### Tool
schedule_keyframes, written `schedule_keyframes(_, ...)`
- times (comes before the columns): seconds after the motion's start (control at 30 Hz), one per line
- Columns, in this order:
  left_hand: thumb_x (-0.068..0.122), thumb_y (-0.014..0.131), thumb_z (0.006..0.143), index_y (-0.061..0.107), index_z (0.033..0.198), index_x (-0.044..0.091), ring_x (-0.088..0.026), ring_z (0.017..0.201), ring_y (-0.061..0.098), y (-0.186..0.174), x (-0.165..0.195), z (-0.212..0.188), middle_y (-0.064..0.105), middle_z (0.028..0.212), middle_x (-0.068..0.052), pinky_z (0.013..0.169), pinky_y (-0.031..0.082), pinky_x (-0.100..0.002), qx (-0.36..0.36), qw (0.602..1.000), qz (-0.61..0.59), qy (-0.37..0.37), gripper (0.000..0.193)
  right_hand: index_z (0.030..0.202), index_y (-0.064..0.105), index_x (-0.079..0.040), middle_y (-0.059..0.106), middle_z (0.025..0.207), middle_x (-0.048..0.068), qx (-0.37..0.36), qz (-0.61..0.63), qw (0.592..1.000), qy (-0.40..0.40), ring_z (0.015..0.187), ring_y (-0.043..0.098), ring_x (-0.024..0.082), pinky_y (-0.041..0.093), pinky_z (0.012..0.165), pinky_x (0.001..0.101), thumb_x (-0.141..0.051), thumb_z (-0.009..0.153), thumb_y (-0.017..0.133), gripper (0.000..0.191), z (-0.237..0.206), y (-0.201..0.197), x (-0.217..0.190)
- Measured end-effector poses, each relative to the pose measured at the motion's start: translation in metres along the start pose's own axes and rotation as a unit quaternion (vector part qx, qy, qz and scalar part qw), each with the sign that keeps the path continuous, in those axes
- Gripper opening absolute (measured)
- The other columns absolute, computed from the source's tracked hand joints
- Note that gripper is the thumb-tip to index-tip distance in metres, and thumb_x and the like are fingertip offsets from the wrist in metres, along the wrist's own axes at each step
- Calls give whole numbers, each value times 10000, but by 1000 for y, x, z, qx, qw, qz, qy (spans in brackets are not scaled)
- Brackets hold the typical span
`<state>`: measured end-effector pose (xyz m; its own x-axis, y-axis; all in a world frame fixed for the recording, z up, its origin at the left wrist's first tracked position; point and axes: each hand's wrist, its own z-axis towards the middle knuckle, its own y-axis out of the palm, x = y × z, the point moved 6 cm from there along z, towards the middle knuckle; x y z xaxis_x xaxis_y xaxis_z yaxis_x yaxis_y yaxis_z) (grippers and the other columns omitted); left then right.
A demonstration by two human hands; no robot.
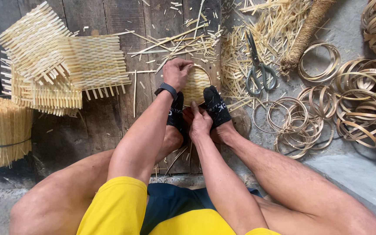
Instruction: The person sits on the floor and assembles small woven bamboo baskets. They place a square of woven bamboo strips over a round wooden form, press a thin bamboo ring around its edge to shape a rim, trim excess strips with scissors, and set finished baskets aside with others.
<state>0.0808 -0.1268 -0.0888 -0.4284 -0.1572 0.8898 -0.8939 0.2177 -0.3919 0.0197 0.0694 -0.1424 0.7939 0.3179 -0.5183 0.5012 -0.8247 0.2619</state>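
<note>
both hands [177, 73] grip the round woven mat [196, 85] — feet clamping.

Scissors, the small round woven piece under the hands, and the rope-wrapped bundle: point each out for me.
Scissors [257, 72]: head view, on the crossing just above the two handle loops.
Round woven piece [196, 85]: head view, on its bare woven middle.
Rope-wrapped bundle [306, 32]: head view, midway along its wrapped length.
</note>
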Motion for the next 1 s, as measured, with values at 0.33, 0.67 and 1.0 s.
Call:
schedule_keyframes(0.33, 167, 776, 901, 817, 1008, 94, -160, 777, 726, -1, 2, -3, 774, 922, -78, 728, 591, -309, -18, 999, 35, 15, 135, 1019, 631, -55, 707, 894, 53, -26, 14, 999, -18, 769, 730, 190, 598, 666, 332, -254, 893, 775, 276, -4, 3, -2)
schedule_keyframes(0.67, 194, 774, 903, 816, 987, 44, -180, 791, 698, 2, -8, 5, 760, 922, -122, 733, 552, -330, -36, 997, 65, 27, 177, 876, 725, 3, 698, 718, 34, 11, -275, 951, -142, 566, 528, 63, 418, 501, 253, -306, 967, 704, 323, 3, 4, -17)
schedule_keyframes(1.0, 180, 766, 882, 808, 975, 47, -127, 710, 732, 2, -12, 4, 796, 831, -96, 692, 578, -283, -40, 998, 11, -48, 168, 973, 690, 0, 633, 786, 57, -64, -176, 978, 92, 577, 498, 103, 359, 477, 260, -331, 1020, 695, 335, 10, 0, -2)
